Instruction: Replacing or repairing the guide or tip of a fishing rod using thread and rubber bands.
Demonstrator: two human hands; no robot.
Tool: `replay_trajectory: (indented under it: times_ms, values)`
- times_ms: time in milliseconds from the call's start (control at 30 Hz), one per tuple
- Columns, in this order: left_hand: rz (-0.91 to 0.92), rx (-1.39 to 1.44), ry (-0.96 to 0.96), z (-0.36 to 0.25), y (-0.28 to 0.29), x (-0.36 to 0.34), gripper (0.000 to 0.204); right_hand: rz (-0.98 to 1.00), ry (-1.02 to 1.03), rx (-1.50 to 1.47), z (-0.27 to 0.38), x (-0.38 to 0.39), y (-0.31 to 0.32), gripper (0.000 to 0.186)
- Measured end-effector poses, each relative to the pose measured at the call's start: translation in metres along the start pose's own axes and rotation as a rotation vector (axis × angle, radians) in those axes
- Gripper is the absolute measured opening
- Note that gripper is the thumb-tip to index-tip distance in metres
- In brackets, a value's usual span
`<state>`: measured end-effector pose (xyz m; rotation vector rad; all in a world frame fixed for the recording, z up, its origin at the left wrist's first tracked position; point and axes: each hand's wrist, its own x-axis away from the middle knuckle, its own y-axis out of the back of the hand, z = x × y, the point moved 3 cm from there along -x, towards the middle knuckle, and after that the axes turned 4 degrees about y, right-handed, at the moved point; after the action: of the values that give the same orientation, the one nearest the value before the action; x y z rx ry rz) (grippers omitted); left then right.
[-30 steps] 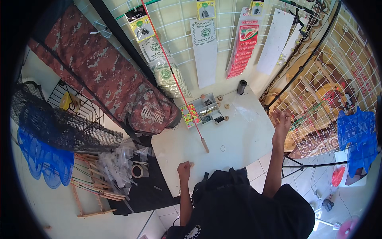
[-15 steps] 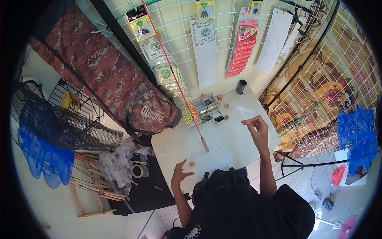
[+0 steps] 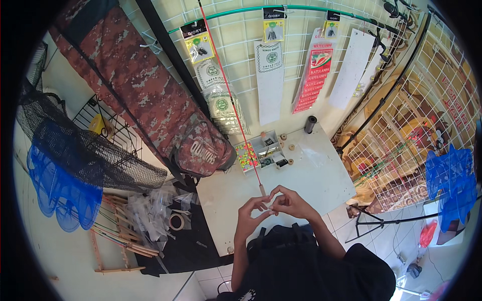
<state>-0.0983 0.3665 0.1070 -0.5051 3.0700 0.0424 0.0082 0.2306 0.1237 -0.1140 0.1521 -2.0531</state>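
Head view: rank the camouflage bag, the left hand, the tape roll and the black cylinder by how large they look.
1. Camouflage bag
2. Left hand
3. Tape roll and black cylinder: too alike to rank, especially as they sit in different parts of the fisheye picture.

The white tabletop looks smooth, faintly glossy; over it, the rod handle appears matt and woody. Left of the tabletop, the camouflage rod bag is matt cloth, the clear plastic bags crinkled and shiny.

What the hands pinch is indistinct.
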Motion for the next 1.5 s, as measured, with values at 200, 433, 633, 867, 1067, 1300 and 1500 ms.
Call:
replay_trajectory:
  times_ms: [200,433,633,867,1067,1300,1500]
  values:
    - [0.052,0.169,0.049,0.019,-0.008,0.001,0.031,0.051,-0.085,0.028,0.002,0.003,0.004,0.025]
    - [0.0,0.153,0.03,0.018,-0.006,0.0,0.023,0.098,-0.023,-0.034,-0.005,0.001,0.004,0.021]
    - [-0.016,0.245,0.02,0.016,-0.009,0.0,0.027,0.107,-0.008,-0.072,-0.004,-0.001,0.007,0.022]
    - [-0.022,0.291,-0.012,0.017,-0.013,-0.001,0.027,0.149,-0.105,0.081,-0.001,-0.004,0.007,0.026]
    - [-0.139,0.324,0.058,0.013,-0.015,-0.002,0.031,0.004,0.036,0.142,-0.012,-0.011,0.007,0.015]
    - [-0.256,0.356,0.039,0.011,-0.013,-0.003,0.035,-0.118,-0.005,0.286,-0.005,-0.006,0.006,0.012]
    - [-0.331,0.385,0.041,0.014,-0.01,0.005,0.034,-0.147,0.026,0.349,0.003,-0.006,-0.007,0.011]
